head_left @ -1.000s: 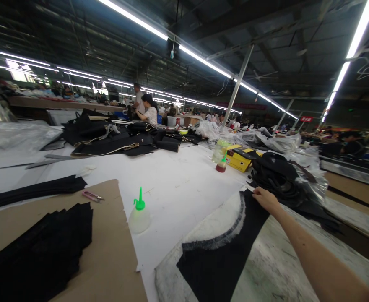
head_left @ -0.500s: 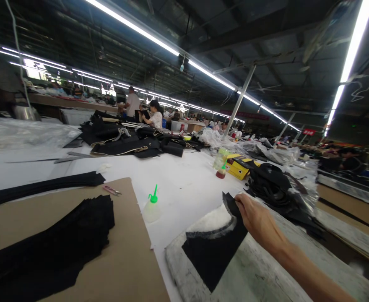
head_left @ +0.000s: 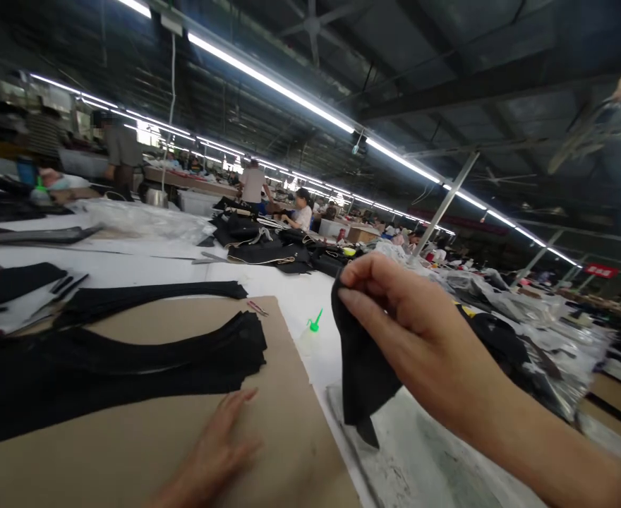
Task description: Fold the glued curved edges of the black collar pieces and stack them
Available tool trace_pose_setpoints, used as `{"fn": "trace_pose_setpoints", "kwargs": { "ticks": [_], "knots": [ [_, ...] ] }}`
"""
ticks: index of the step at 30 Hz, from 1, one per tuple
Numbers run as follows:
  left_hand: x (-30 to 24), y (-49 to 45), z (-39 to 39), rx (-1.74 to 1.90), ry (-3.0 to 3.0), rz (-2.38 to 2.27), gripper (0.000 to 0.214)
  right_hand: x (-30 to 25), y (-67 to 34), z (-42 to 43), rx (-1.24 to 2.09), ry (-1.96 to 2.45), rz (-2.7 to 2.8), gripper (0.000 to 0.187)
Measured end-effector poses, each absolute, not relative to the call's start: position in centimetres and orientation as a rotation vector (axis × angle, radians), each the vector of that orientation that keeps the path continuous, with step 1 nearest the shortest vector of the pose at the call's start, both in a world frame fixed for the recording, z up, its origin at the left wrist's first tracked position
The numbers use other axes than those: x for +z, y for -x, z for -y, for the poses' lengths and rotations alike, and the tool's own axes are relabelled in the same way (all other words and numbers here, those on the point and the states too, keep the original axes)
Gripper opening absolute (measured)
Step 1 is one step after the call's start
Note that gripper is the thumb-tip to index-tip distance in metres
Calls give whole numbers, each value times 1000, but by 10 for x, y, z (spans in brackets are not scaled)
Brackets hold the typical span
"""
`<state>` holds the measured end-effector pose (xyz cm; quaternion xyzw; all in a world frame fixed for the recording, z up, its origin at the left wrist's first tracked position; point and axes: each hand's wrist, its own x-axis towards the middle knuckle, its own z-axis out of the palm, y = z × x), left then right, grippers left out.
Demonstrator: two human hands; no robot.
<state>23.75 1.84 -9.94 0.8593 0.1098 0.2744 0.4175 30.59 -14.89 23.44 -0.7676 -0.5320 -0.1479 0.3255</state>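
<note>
A black fabric piece (head_left: 360, 367) hangs from my right hand (head_left: 411, 317), its top edge pinched between thumb and fingers. Below it is a grey, stained slab (head_left: 411, 451). My left hand (head_left: 220, 441), blurred by motion, is over the brown board (head_left: 294, 416) with its fingers apart and nothing in them. Just beyond that hand lies a fanned stack of black fabric pieces (head_left: 183, 360). A narrower black strip stack (head_left: 157, 295) rests behind it. Small pink-handled thread snips (head_left: 257, 307) lie at the board's far edge.
A squeeze bottle with a green spout (head_left: 315, 324) stands on the white table (head_left: 303, 289). Behind it are a heap of black pieces (head_left: 268, 247) and clear plastic sheeting (head_left: 146, 219). More plastic and black scraps (head_left: 501, 339) are at right. Several people work farther back.
My right hand has lifted the black fabric piece off the slab, up and toward me. My left hand has come into view over the board. The view has turned left.
</note>
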Motion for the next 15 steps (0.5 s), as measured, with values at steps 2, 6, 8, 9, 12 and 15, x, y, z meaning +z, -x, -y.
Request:
{"fn": "trace_pose_setpoints", "kwargs": {
  "ticks": [2,6,8,9,12,15],
  "knots": [
    [-73,-216,-19,664,-2007,-269,57,249,-284,119,-423,1932,1443,14],
    [-25,-146,-14,763,-1905,-305,72,271,-248,57,-464,1821,1466,19],
    [-10,-110,-9,864,-1940,-345,88,278,-232,29,-439,1755,1467,23],
    [-5,-96,-6,919,-1953,-416,91,280,-223,16,-419,1719,1460,22],
    [2,-70,-7,1042,-1914,-778,79,284,-199,-10,-322,1622,1418,12],
    [3,-55,-28,1122,-1875,-1027,47,285,-190,-20,-329,1492,1466,22]
  ]
}}
